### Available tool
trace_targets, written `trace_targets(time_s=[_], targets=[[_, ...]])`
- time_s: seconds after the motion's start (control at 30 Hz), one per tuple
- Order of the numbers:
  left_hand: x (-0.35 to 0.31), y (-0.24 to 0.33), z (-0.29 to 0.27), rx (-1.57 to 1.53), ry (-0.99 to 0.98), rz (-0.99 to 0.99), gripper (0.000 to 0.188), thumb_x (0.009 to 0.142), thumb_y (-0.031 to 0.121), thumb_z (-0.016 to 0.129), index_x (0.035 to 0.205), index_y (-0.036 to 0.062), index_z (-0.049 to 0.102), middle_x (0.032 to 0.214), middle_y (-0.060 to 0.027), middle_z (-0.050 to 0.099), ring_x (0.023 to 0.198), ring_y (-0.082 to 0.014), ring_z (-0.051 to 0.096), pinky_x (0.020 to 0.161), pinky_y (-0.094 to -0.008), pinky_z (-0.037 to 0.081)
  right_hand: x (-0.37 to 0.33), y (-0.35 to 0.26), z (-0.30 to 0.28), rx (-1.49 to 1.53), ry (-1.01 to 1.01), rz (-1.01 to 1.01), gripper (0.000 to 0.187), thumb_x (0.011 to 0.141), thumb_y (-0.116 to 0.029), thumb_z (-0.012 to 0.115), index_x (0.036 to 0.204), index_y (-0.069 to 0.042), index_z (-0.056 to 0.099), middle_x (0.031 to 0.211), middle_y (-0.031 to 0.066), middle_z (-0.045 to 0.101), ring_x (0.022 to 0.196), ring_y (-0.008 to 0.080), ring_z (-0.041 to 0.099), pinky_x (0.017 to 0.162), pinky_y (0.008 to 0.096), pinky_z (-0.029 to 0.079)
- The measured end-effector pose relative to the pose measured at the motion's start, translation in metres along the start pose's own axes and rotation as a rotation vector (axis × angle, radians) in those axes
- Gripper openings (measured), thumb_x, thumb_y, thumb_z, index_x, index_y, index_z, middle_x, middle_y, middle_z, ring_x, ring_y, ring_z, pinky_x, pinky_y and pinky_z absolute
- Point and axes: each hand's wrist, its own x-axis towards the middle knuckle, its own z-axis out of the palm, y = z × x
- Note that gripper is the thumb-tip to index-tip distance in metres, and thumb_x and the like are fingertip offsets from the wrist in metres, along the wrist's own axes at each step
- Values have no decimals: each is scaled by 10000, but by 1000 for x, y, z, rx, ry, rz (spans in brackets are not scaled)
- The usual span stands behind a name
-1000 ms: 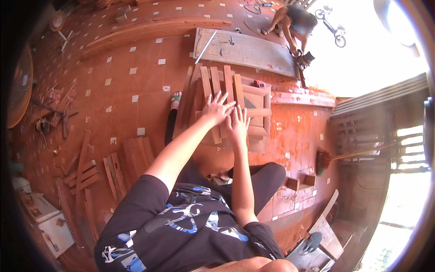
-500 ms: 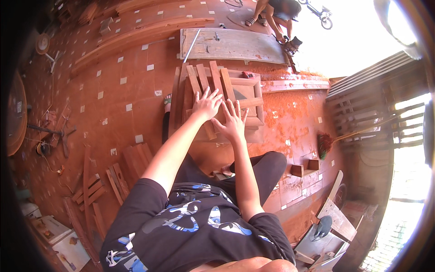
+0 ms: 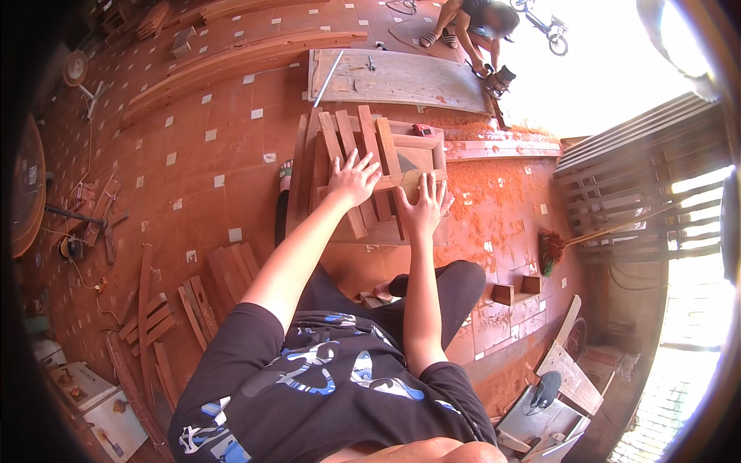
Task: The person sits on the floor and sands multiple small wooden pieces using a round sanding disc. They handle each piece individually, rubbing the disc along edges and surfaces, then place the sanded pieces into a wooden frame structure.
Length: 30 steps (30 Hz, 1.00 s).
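Observation:
Several reddish wooden slats (image 3: 368, 135) lie side by side on a low wooden stand in front of me, pointing away. A crosswise wooden strip (image 3: 390, 181) lies over them. My left hand (image 3: 353, 184) rests on the slats, palm down, its fingers spread. To its right, my right hand (image 3: 422, 210) is open over the strip's right part, fingers apart. The undersides of both palms are hidden. Beneath the slats, a wooden frame (image 3: 421, 142) shows at the right, with a small red and black object (image 3: 422, 130) at its far edge.
Beyond the stand, a long grey board (image 3: 417, 77) carries small tools. At its right end, a crouching person holds a power tool (image 3: 500, 78). Loose planks (image 3: 231, 270) lie at my left. Sawdust, a broom (image 3: 551, 245) and a small wooden box (image 3: 517, 290) are on my right.
My right hand has moved to the right along the crosswise strip, away from my left hand. The left hand stays on the slats. The crouching person's head has lowered.

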Motion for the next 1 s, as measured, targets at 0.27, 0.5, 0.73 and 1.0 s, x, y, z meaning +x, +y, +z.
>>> trace_targets(time_s=[0.27,0.5,0.73,1.0], targets=[[2,-1,4,7,-13,12,546,1062,564,282,1503,319,491,1657,52,309,1553,-279,204,1219,-652,153,-35,-47,16,89,21,-219,750,842,-506,726,1381,-3,588,1485,203,529,1339,465,502,1125,536,380],[3,-7,6,-4,-2,-1,556,1059,578,281,1496,314,500,1659,51,304,1551,-278,209,1226,-643,142,2,-21,-7,58,26,13,721,787,-539,756,1323,-67,660,1466,91,577,1045,338,658,913,453,520],[3,-3,9,-2,20,2,554,1056,585,300,1487,308,511,1648,56,326,1546,-276,227,1220,-639,166,-14,-27,0,170,-19,-53,756,813,-530,743,1370,-35,617,1483,128,552,1022,371,661,897,427,547],[1,-1,0,24,-3,-9,539,1061,573,307,1493,312,497,1652,49,319,1550,-264,216,1223,-630,177,3,-6,-10,59,80,97,676,801,-500,731,1298,-45,675,1444,112,594,1053,356,647,936,449,521]])
